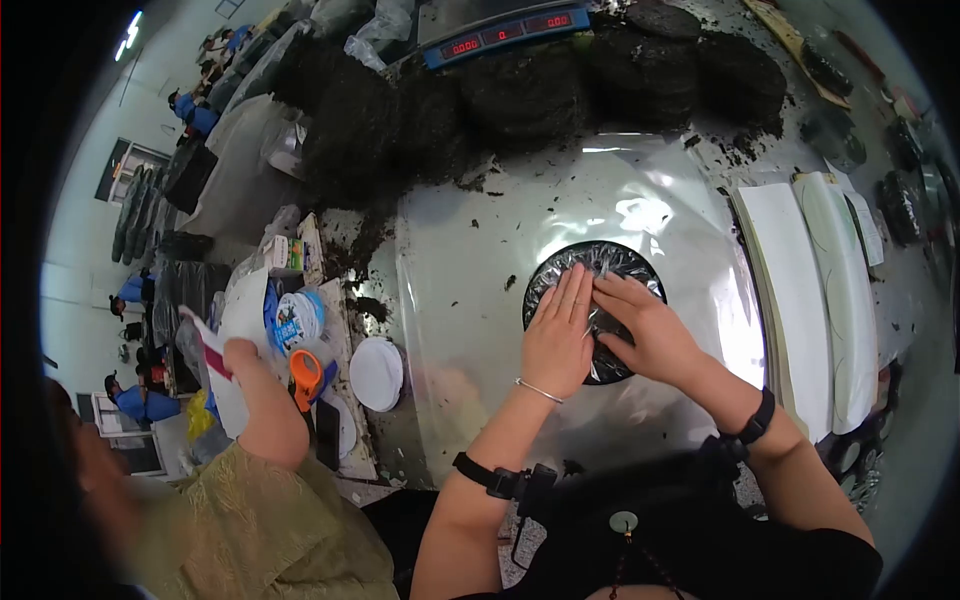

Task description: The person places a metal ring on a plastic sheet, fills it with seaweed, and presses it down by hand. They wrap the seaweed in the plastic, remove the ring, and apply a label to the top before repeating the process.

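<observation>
At the far left a co-worker (270,520) sits close by, one bare forearm reaching toward a white and dark red sheet (215,360). Next come an orange, ring-shaped item (306,374) and a pile of white rounds (377,374) at the edge of the work area. Then the tabletop (470,290) opens out under a glossy clear sheet, dark crumbs scattered over it, with thick dark cakes (525,90) ranged along its back and a blue scale (505,35) behind them. The left hand (560,345) lies flat, fingers straight and side by side, on the round, dark, film-wrapped disc (628,260), which rests on the sheet. The right hand (650,330) comes in from the other side, its thumb apart from the fingers, clamped on nothing. It looks to me like a moment of pressing or smoothing the wrinkled film; any shift of the palms calls for light, even pressure. Glare makes the film's edges hard to read. Farther right lie long white sheets (790,300).
</observation>
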Motion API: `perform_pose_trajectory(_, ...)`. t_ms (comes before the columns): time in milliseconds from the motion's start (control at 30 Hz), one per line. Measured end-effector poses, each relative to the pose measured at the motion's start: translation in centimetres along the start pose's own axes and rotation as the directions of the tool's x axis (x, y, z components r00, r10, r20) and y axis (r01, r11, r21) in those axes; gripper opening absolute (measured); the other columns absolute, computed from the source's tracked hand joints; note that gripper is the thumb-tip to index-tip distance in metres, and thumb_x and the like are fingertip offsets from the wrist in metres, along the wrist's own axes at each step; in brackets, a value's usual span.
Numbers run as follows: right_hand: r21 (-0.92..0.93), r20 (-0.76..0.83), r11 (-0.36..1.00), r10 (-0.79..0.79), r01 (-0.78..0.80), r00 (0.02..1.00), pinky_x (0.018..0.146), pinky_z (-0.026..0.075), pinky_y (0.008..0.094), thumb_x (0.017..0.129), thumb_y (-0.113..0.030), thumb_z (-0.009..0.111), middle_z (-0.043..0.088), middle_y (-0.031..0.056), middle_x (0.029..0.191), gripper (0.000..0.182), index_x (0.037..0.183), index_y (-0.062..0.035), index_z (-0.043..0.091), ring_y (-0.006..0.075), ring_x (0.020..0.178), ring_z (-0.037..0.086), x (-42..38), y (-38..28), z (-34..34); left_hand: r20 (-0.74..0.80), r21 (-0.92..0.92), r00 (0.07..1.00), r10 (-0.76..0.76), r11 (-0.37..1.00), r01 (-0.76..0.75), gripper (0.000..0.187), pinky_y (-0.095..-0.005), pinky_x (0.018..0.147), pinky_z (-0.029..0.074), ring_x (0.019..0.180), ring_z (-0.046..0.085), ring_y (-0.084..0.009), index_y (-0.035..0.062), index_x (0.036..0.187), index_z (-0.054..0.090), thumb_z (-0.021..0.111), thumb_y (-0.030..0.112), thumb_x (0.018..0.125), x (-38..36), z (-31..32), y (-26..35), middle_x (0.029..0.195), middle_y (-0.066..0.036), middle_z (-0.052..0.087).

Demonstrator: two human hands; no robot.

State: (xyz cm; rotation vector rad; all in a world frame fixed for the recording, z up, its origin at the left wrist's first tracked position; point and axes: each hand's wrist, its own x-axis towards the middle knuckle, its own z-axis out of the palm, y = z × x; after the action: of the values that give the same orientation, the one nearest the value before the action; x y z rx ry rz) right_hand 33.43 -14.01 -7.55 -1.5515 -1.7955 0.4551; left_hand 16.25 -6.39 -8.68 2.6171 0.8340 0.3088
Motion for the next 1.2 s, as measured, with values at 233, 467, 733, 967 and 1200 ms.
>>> perform_pose_trajectory(233, -0.325, -0.006, 0.93, 0.18, -0.172, 0.984, 0.125, 0.018, 0.0566, 0.087, -0.017, 0.061, 0.048, 0.014, 0.154, 0.06, 0.143, 0.0026, 0.052, 0.0271, 0.151, 0.035, -3.9, 1.0, 2.5, 0.081, 0.206, 0.995, 0.062, 0.975, -0.078, 0.069, -0.0522, 0.123, 0.02, 0.15, 0.028, -0.0421, 0.0167, 0.161, 0.032, 0.056, 0.034, 0.098, 0.1, 0.1, 1.4, 0.163, -0.024, 0.029)
perform_pose_trajectory(467, 0.692, -0.092, 0.625, -0.422, 0.363, 0.902, 0.115, 0.036, 0.0569, 0.101, -0.028, 0.063, 0.028, 0.0255, 0.163, 0.066, 0.15, 0.0085, 0.039, 0.046, 0.146, 0.035, -13.6, -13.9, -20.8, 0.149, 0.311, 0.983, 0.111, 0.938, -0.153, 0.074, -0.0538, 0.123, 0.017, 0.152, 0.023, -0.0437, 0.0169, 0.156, 0.039, 0.064, 0.047, 0.094, -0.3, 3.0, -1.9, 0.164, -0.025, 0.025)
perform_pose_trajectory(733, -0.066, -0.87, 0.314, 0.447, -0.947, 0.208, 0.113, 0.029, 0.0604, 0.095, -0.052, 0.063, 0.043, 0.0271, 0.153, 0.07, 0.146, -0.006, 0.049, 0.053, 0.14, 0.037, -39.5, 12.3, -19.7, 0.131, 0.257, 0.989, 0.066, 0.961, -0.098, 0.077, -0.054, 0.124, 0.016, 0.152, 0.022, -0.0443, 0.0186, 0.156, 0.038, 0.067, 0.048, 0.091, -0.7, 1.5, 0.3, 0.165, -0.024, 0.025)
perform_pose_trajectory(967, -0.256, -0.247, 0.863, 0.378, -0.436, 0.892, 0.088, 0.055, 0.0342, 0.098, -0.025, 0.066, 0.073, 0.0114, 0.091, 0.024, 0.113, -0.0076, 0.073, 0.0139, 0.083, 0.068, -36.1, 5.4, -17.8, 0.112, 0.232, 0.992, 0.056, 0.969, -0.081, 0.077, -0.0545, 0.123, 0.018, 0.152, 0.024, -0.0439, 0.018, 0.156, 0.039, 0.066, 0.048, 0.091, -0.4, 1.0, 1.3, 0.164, -0.024, 0.026)
perform_pose_trajectory(1200, -0.073, -0.746, 0.801, 0.351, -0.594, 0.566, 0.086, 0.055, 0.036, 0.085, -0.011, 0.073, 0.07, 0.0121, 0.093, 0.026, 0.11, -0.0056, 0.072, 0.0255, 0.09, 0.069, -25.5, 18.6, -25.5, 0.118, 0.246, 0.991, 0.059, 0.965, -0.086, 0.08, -0.0542, 0.123, 0.018, 0.151, 0.025, -0.0439, 0.0172, 0.156, 0.038, 0.068, 0.05, 0.089, -0.2, 0.7, 1.4, 0.164, -0.024, 0.027)
